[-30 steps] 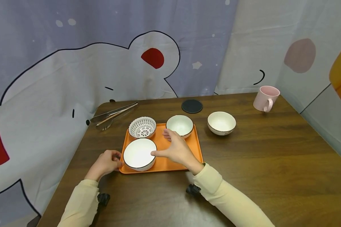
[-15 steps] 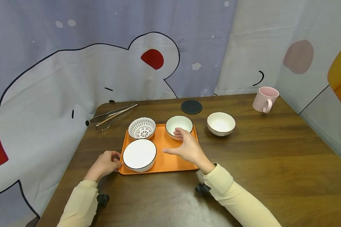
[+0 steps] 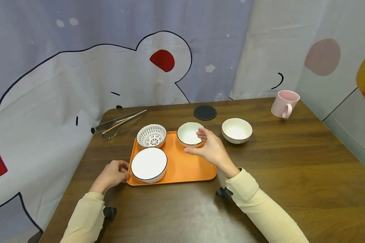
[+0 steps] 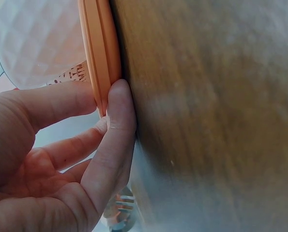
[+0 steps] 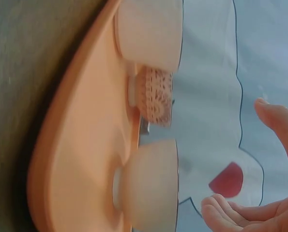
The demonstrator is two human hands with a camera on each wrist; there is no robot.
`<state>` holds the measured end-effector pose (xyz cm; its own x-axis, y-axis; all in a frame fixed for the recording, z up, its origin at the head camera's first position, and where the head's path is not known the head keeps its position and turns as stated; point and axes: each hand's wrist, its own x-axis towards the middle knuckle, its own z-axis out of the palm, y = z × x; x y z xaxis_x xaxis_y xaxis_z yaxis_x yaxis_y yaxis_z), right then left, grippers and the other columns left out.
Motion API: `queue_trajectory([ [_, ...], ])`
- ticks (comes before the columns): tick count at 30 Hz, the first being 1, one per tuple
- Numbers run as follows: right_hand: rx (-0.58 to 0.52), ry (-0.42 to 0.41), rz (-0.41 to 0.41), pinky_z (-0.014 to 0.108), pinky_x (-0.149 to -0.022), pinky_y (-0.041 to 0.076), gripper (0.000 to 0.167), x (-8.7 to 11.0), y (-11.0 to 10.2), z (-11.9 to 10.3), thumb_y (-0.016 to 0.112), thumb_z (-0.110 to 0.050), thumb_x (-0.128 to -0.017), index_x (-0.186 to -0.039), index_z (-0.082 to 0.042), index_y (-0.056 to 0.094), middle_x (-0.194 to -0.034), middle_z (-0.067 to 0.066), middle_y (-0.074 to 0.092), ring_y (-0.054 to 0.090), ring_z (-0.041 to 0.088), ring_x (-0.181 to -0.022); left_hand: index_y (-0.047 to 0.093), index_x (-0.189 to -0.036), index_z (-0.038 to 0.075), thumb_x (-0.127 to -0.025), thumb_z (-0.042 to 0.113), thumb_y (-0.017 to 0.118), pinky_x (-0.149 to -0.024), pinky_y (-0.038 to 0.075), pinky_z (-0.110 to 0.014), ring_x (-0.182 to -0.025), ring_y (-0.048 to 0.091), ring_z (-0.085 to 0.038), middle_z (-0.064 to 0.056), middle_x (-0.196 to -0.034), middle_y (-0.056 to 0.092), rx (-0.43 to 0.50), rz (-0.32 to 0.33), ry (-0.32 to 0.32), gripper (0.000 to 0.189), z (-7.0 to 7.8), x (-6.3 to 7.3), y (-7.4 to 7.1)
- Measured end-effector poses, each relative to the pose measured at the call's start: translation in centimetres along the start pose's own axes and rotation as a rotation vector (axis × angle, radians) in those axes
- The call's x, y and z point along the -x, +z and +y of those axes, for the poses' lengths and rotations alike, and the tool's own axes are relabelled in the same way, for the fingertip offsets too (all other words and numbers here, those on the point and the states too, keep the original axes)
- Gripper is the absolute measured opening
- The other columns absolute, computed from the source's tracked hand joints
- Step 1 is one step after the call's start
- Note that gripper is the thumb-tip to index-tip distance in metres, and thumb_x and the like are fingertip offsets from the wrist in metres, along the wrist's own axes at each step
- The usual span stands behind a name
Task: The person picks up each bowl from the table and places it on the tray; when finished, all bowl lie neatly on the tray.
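Note:
An orange tray (image 3: 188, 168) lies on the table with three bowls on it. My left hand (image 3: 112, 176) pinches its left edge; in the left wrist view the thumb (image 4: 61, 101) lies inside the rim and a finger (image 4: 119, 111) outside. Closest to that hand is a large white bowl (image 3: 149, 163) with a dark rim. Behind it stands a black-and-white patterned bowl (image 3: 152, 135). My right hand (image 3: 212, 148) hovers over the tray's right part, thumb and fingers spread, holding nothing. It partly covers a smaller dark-rimmed bowl (image 3: 189, 134) at the back right.
Right of the tray stands another white bowl (image 3: 237, 131). A black round coaster (image 3: 205, 112) lies behind, and a pink mug (image 3: 284, 104) stands at the far right. Metal tongs (image 3: 121, 121) and a fork (image 3: 110, 135) lie at the back left.
My right hand has moved right and back, away from the large white bowl toward the smaller one. My left hand stays at the tray's edge, and the bowls keep their places.

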<state>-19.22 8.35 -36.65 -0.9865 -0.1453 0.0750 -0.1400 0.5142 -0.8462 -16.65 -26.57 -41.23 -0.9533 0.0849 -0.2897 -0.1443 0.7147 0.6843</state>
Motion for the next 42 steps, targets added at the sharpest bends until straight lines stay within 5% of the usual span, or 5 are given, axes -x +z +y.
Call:
queue_trajectory([
  [16, -0.024, 0.09, 0.073, 0.043, -0.113, 0.038, 0.094, -1.2, -4.5, 2.2, 0.084, -0.032, -0.075, -0.148, 0.0, 0.033, -0.144, 0.017, 0.048, 0.046, 0.035, -0.134, 0.056, -0.114, -0.011, -0.079, 0.0, 0.068, -0.065, 0.059, -0.034, -0.066, 0.063, -0.017, -0.012, -0.08, 0.057, 0.005, -0.004, -0.015, 0.039, -0.1, -0.2, 0.0],
  [42, 0.145, 0.152, 0.232, 0.051, -0.111, 0.036, 0.103, -0.9, -9.6, 6.6, 0.084, -0.041, -0.074, -0.148, 0.006, 0.029, -0.145, 0.026, 0.044, 0.041, 0.039, -0.136, 0.057, -0.112, -0.01, -0.08, 0.001, 0.069, -0.064, 0.059, -0.034, -0.066, 0.064, -0.017, -0.012, -0.08, 0.058, 0.021, 0.005, -0.007, 0.036, -0.3, -0.3, 0.1],
])
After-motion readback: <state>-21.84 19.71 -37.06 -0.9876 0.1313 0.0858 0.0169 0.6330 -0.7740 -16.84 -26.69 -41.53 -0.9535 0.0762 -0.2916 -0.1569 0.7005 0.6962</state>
